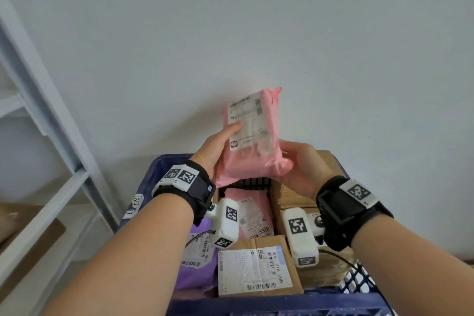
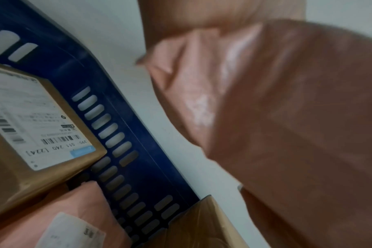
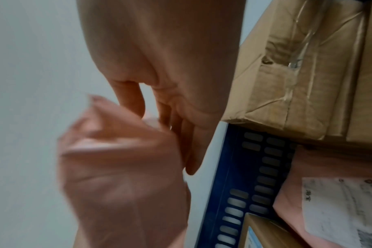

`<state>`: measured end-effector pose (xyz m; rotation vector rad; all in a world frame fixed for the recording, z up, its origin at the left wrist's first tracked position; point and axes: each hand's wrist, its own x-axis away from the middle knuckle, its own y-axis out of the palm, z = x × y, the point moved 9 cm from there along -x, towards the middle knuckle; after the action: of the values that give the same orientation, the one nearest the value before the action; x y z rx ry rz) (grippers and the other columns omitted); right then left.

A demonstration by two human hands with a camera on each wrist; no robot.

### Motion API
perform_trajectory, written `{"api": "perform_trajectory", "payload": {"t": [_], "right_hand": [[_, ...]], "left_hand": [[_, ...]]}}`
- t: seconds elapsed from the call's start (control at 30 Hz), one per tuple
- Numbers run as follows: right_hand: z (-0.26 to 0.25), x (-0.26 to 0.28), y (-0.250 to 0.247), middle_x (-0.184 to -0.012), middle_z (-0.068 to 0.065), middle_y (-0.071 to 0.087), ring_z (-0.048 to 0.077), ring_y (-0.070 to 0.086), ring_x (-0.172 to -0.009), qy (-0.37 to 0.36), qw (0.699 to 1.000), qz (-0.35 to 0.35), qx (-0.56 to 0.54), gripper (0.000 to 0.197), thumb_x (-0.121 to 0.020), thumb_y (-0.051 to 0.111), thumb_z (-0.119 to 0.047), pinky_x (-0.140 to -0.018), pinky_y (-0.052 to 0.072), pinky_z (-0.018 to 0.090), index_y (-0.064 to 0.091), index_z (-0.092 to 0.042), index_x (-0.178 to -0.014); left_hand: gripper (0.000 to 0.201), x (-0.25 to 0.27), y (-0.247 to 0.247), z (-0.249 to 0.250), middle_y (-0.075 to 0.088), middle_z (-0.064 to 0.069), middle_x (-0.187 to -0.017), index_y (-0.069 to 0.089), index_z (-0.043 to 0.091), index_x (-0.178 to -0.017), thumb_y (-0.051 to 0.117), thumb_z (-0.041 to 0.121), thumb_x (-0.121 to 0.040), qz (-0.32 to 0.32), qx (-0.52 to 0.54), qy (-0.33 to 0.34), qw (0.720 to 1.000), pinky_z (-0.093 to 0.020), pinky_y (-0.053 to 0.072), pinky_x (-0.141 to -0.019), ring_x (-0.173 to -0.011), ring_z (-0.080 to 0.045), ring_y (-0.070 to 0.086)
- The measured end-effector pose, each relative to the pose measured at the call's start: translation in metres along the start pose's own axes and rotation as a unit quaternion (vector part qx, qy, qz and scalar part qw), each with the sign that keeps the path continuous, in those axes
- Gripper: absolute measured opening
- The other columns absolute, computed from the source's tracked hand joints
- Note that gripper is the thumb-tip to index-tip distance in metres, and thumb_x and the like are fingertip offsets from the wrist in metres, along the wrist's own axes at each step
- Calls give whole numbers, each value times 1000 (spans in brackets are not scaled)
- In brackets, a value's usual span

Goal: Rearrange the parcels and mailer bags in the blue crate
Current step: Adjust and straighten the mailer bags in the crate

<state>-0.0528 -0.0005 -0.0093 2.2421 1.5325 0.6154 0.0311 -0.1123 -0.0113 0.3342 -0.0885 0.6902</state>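
A pink mailer bag (image 1: 254,136) with a white label is held upright above the blue crate (image 1: 282,305), close to the wall. My left hand (image 1: 221,142) grips its left edge, thumb on the label. My right hand (image 1: 298,159) pinches the bag's lower right corner; in the right wrist view its fingers (image 3: 189,151) lie against the pink bag (image 3: 121,167). The left wrist view shows the bag (image 2: 191,92) blurred beside the crate wall (image 2: 127,151). Inside the crate lie another pink mailer (image 1: 252,213), a purple mailer (image 1: 195,264) and a labelled cardboard parcel (image 1: 256,267).
Larger cardboard boxes (image 1: 289,197) fill the crate's right side and far corner. A white shelf frame (image 1: 51,136) stands to the left, with cardboard (image 1: 25,215) low beside it. A plain wall rises right behind the crate.
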Motion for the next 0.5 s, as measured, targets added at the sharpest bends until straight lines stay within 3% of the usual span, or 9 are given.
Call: {"api": "perform_trajectory", "payload": {"t": [0.07,0.13,0.2,0.27,0.33,0.43,0.5], "right_hand": [[5,-3,-3,-120,19,65,31,63,-102,7,999,35,27,37,-98,46,-27,-75,56,39,60,-3,-124],[3,-6,-8,-98,9,72,24,67,-85,-7,991,82,110,38,-97,48,-42,-64,52,33,64,-12,-112],[-1,-9,-13,-98,3,72,20,69,-86,-24,972,111,203,43,-92,52,-50,-71,53,34,60,-18,-119],[-3,-14,-18,-115,5,66,22,67,-99,-43,949,141,279,60,-87,64,-45,-84,55,39,45,-19,-137],[-6,-18,-18,-114,4,62,20,66,-97,-63,918,164,355,63,-87,69,-28,-80,56,34,37,-20,-141],[-2,-22,-18,-101,0,62,16,63,-86,-54,863,191,465,40,-91,61,-14,-69,53,24,47,-12,-128],[5,-25,-22,-103,3,67,17,65,-85,-29,832,202,516,26,-93,57,-15,-70,56,28,53,-10,-119]], "left_hand": [[38,-1,-9,3,76,-9,-99,67,12,-113,67,40,-86,24,-46,19,998,-36,58,-77,-86,-27,73],[45,-2,-20,5,76,-9,-102,65,12,-117,71,40,-83,60,-91,39,993,-41,57,-86,-97,-30,72],[47,-3,-29,4,76,-7,-102,63,14,-118,74,39,-80,88,-111,42,989,-43,57,-89,-95,-27,73],[49,-4,-35,-1,75,-7,-105,62,14,-119,77,36,-78,90,-116,28,989,-48,54,-93,-98,-28,72],[44,-5,-34,-7,73,-11,-111,59,11,-123,73,24,-84,76,-120,2,990,-49,53,-95,-102,-30,69],[35,-6,-29,-19,68,-16,-119,58,4,-126,63,10,-91,44,-147,-50,987,-39,56,-82,-101,-30,67],[32,-6,-34,-29,68,-16,-119,60,1,-124,59,10,-94,45,-213,-84,972,-32,55,-77,-97,-26,66]]}}
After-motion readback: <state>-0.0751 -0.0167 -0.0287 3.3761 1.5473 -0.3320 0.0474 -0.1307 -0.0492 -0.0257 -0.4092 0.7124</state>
